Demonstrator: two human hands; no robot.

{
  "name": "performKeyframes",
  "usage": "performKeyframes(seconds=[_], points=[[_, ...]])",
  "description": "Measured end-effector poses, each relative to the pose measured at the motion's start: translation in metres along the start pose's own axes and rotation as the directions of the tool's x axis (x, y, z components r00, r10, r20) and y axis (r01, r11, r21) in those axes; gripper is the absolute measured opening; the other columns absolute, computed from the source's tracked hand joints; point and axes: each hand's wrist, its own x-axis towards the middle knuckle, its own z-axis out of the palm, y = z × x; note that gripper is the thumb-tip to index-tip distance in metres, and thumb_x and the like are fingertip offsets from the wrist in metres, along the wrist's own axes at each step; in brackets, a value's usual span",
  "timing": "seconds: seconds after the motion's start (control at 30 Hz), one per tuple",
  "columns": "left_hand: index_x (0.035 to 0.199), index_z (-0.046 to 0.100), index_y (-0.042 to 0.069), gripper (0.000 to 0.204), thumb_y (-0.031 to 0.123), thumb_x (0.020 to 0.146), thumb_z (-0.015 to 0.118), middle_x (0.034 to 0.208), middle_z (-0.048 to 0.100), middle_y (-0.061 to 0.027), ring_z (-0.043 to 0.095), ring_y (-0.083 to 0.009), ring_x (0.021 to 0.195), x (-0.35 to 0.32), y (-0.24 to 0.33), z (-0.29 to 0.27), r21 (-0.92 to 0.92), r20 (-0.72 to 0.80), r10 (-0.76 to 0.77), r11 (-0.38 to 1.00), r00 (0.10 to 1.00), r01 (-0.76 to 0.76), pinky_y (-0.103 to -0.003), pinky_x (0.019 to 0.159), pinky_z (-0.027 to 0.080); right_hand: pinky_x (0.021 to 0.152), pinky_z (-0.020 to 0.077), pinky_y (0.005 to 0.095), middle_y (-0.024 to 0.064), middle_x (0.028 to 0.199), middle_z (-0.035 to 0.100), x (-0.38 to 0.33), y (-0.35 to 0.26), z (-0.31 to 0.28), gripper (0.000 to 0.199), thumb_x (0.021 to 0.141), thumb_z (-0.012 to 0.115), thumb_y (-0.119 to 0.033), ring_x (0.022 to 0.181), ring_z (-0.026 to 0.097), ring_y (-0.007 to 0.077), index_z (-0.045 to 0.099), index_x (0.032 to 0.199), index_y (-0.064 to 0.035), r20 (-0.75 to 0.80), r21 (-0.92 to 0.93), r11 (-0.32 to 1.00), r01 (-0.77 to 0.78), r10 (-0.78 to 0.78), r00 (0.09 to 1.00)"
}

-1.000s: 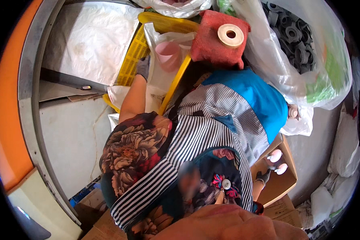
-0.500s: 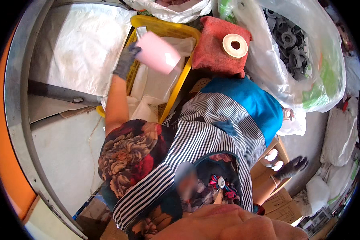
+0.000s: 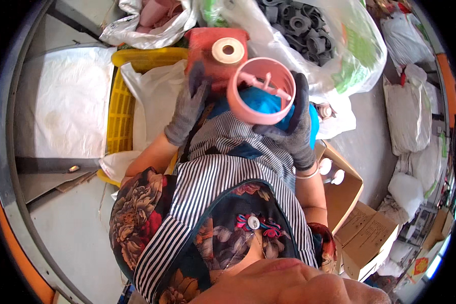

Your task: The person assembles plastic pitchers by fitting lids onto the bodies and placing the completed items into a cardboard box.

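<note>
A pink plastic cup-shaped part point(image 3: 236, 104) is held up over my lap, its round mouth facing up and a crossbar showing inside. My right hand point(image 3: 295, 129), in a grey glove, grips it from the right, fingers along the side and thumb below. To its left, my gloved left hand point(image 3: 190, 109) is raised with fingers stretched and holds nothing; its fingertips are blurred. Just beyond that hand lies a red cloth-covered cushion point(image 3: 200, 48), with a cream ring-shaped disc point(image 3: 219, 50) on top.
A yellow basket point(image 3: 120, 116) lined with white sacking stands at the left. Farther off are a clear bag point(image 3: 370, 50) of grey plastic parts point(image 3: 301, 25) and a white sack point(image 3: 121, 33) of pink parts. Beside my right forearm stands an open cardboard box point(image 3: 352, 185) containing white-topped pieces point(image 3: 337, 176).
My left hand has come from the basket to the middle, no longer holding the pink part. My right hand has moved from beside the cardboard box and now grips that part, its mouth turned up.
</note>
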Motion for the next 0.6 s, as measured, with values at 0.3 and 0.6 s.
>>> performKeyframes(seconds=[0.3, 0.6], points=[[0.134, 0.055, 0.016, 0.059, 0.041, 0.082, 0.063, 0.124, 0.055, -0.0090, 0.045, -0.0306, 0.126, -0.012, 0.025, 0.103, 0.567, 0.744, 0.437, -0.013, 0.506, -0.824, -0.054, 0.109, 0.033, 0.112, 0.0295, 0.0521, 0.0309, 0.147, 0.033, -0.058, 0.021, 0.060, 0.098, 0.073, 0.081, -0.033, 0.135, 0.035, 0.0482, 0.027, 0.144, 0.0069, -0.357, -0.311, 0.940, -0.138, 0.019, 0.934], [0.101, 0.065, 0.008, 0.040, 0.045, 0.085, 0.062, 0.095, 0.066, -0.0096, 0.063, -0.0260, 0.096, 0.021, 0.023, 0.106, 0.475, 0.876, 0.039, 0.103, 0.480, -0.874, -0.046, 0.098, 0.043, 0.110, 0.0297, 0.0537, 0.0293, 0.148, 0.033, -0.059, 0.029, 0.062, 0.107, 0.063, 0.087, -0.042, 0.134, 0.035, 0.0485, 0.030, 0.140, 0.0054, -0.361, -0.281, 0.946, -0.158, 0.048, 0.931]])
